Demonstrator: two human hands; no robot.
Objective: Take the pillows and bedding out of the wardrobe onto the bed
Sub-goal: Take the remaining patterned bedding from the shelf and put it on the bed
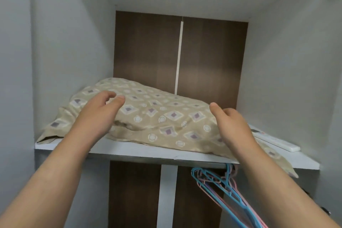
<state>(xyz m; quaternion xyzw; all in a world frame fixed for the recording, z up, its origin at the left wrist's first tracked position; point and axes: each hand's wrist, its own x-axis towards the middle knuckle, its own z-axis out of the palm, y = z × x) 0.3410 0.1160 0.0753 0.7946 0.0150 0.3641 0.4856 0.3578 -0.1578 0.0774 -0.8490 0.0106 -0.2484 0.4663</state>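
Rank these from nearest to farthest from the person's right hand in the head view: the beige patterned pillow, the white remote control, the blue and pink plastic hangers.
From the right hand:
1. Beige patterned pillow, directly under it on the shelf.
2. White remote control, just to its right on the shelf.
3. Blue and pink plastic hangers, below the shelf.
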